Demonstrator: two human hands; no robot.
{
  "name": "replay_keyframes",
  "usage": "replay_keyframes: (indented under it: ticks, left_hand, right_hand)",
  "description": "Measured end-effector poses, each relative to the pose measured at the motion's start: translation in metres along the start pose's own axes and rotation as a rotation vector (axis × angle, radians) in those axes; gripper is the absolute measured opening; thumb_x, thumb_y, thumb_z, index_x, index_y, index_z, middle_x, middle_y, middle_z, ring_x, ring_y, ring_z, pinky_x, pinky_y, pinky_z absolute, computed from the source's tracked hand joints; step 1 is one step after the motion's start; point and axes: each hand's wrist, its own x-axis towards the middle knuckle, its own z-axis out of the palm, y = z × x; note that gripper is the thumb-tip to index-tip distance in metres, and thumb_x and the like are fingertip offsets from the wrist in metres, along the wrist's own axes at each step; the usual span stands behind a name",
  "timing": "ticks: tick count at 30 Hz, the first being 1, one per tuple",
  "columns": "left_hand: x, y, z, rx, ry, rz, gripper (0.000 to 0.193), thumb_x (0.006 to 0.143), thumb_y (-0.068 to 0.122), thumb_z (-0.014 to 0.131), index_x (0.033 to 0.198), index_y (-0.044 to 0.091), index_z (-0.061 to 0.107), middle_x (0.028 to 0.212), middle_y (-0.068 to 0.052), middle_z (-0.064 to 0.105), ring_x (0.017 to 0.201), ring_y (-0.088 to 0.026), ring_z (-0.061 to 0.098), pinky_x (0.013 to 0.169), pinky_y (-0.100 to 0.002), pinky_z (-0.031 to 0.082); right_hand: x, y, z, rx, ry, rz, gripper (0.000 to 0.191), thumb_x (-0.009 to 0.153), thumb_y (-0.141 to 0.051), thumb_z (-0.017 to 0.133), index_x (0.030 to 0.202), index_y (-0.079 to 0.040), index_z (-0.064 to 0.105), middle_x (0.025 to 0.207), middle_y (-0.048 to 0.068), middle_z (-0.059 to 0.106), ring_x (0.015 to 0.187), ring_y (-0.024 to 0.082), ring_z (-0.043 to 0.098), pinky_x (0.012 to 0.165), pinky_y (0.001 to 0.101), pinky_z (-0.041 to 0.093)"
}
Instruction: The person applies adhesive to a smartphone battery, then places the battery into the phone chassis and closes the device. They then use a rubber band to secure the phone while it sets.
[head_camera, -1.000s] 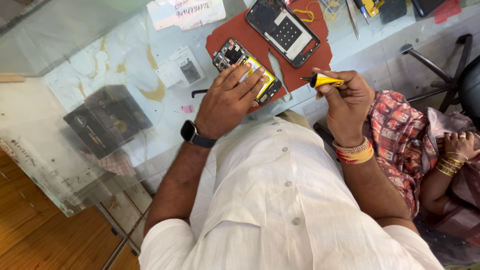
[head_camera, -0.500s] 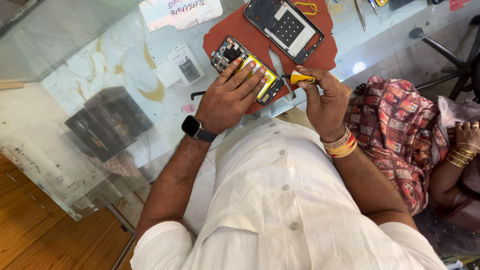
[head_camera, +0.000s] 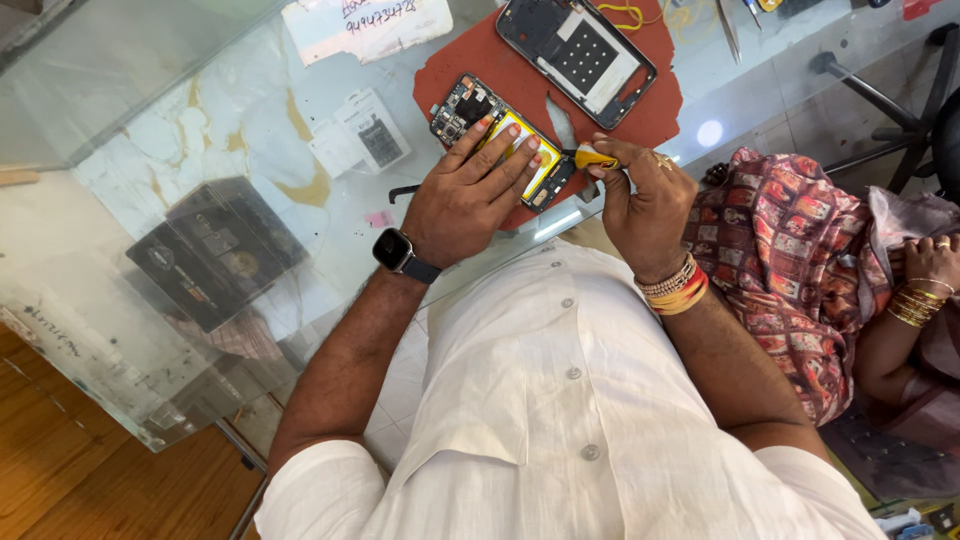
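In the head view, two phone parts lie on one flat, irregular rust-red work mat (head_camera: 480, 70) in the upper centre of the frame, on a glass tabletop (head_camera: 150, 120) with a marbled white and yellow surface beneath. The nearer one is an opened rectangular phone body with a yellow battery and bare circuit boards (head_camera: 470, 105); the farther is a dark rectangular phone frame with a pale perforated panel (head_camera: 578, 45), just above and to the right, apart from the first.

The left hand (head_camera: 465, 195) lies flat and spread on the opened phone, four fingers pressing the battery, closed on nothing. A black square smartwatch (head_camera: 395, 250) sits on that wrist.

The right hand (head_camera: 645, 200) is curled tight around one small yellow-handled tool (head_camera: 595, 157), whose tip meets the phone's lower right edge. Several red and gold bangles (head_camera: 675, 290) ring that wrist.

At upper left lie one white paper slip (head_camera: 365, 25) and two small white cards (head_camera: 355, 135). Metal tweezers (head_camera: 728, 25) rest at the top right. Another person's hand with gold bangles (head_camera: 930, 260) shows at the right edge.
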Motion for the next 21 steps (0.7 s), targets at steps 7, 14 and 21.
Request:
replay_keyframes:
  ticks: [7,14,21]
  left_hand:
    - [-0.008,-0.006,-0.001,0.008,0.015,-0.001,0.033,0.103,0.015,0.059,0.132,0.005,0.072,0.149,-0.008,0.061,0.143,-0.026,0.051,0.126,-0.051,0.031]
    - [-0.013,-0.009,-0.001,-0.018,0.035,-0.008,0.031,0.104,0.015,0.059,0.131,0.006,0.072,0.149,-0.007,0.061,0.144,-0.024,0.05,0.127,-0.051,0.031]
    - [-0.014,-0.009,-0.002,-0.027,0.025,0.002,0.032,0.104,0.015,0.058,0.13,0.006,0.073,0.148,-0.008,0.062,0.143,-0.025,0.05,0.126,-0.053,0.029]
  right_hand:
    - [0.001,-0.008,0.01,-0.052,0.02,-0.018,0.013,0.099,0.001,0.078,0.11,0.0,0.071,0.11,0.012,0.077,0.091,0.026,0.076,0.08,0.0346,0.058]
    - [0.0,-0.013,0.015,-0.085,0.028,-0.034,0.014,0.098,0.001,0.078,0.109,0.0,0.071,0.108,0.011,0.077,0.089,0.026,0.076,0.077,0.035,0.058]
    - [0.0,-0.02,0.016,-0.17,0.037,-0.029,0.015,0.094,0.003,0.081,0.107,-0.001,0.074,0.099,0.011,0.078,0.078,0.026,0.073,0.069,0.035,0.054]
